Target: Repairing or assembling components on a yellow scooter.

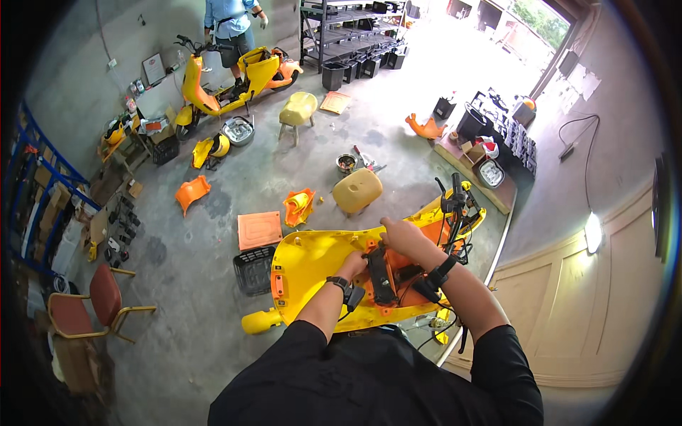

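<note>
Yellow scooter panel (pixel 312 259) gripped by both: left hand (pixel 353 265) curled on black part (pixel 380 273); right hand (pixel 400 236) clasping its top edge.

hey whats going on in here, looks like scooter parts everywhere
A person in a black shirt is bent over a yellow scooter body panel, both hands at its middle. The left hand rests on the panel beside a black part set in an orange section, and the right hand grips the panel's upper edge. Loose orange and yellow covers lie on the concrete floor. Farther back, another person stands by a second yellow scooter.
</note>
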The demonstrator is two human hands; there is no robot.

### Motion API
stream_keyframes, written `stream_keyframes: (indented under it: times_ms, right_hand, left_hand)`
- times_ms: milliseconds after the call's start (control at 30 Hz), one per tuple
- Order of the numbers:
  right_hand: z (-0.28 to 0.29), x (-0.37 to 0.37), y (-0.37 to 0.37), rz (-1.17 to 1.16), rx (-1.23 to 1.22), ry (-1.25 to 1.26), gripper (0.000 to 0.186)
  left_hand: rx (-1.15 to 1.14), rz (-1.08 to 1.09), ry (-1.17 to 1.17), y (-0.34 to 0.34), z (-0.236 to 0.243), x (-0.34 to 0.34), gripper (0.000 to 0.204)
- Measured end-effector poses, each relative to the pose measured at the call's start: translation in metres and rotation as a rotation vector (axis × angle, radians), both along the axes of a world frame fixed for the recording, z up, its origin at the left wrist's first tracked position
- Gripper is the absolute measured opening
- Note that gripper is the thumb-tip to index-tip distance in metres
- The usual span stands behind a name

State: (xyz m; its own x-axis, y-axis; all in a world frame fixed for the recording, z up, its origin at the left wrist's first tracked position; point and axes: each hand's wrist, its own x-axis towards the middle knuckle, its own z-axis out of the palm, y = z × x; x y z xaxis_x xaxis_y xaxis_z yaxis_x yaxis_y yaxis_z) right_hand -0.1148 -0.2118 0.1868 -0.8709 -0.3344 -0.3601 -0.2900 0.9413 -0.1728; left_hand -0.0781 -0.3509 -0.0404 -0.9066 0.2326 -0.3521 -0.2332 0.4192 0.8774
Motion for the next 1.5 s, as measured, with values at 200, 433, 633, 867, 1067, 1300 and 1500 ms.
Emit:
stream_keyframes:
  times_ms: [200, 433, 633, 867, 1067, 1300, 1500]
  right_hand:
    - [-0.001, 0.003, 0.008, 0.286, -0.272, 0.079, 0.047]
    - [0.002, 0.009, -0.005, 0.065, -0.147, 0.059, 0.052]
    - [0.01, 0.002, -0.012, 0.258, 0.224, 0.087, 0.037]
    - [-0.01, -0.003, -0.005, 0.247, -0.177, 0.032, 0.042]
    - [-0.002, -0.002, -0.008, 0.173, -0.286, 0.011, 0.045]
    - [0.014, -0.001, -0.009, 0.284, 0.235, 0.028, 0.049]
    - [-0.006, -0.006, -0.001, 0.107, -0.132, 0.041, 0.046]
  left_hand:
    - [-0.023, -0.001, -0.033, 0.003, -0.015, -0.004, 0.028]
    - [0.038, -0.034, -0.097, 0.003, -0.04, -0.009, 0.031]
    - [-0.026, -0.034, -0.046, 0.0, -0.018, -0.006, 0.033]
    - [-0.03, -0.032, -0.068, 0.002, -0.014, -0.007, 0.031]
    - [0.07, -0.024, -0.128, 0.001, 0.003, -0.003, 0.03]
    - [-0.013, -0.06, -0.1, 0.002, 0.01, -0.003, 0.034]
    - [-0.184, -0.069, 0.066, 0.009, -0.007, -0.006, 0.033]
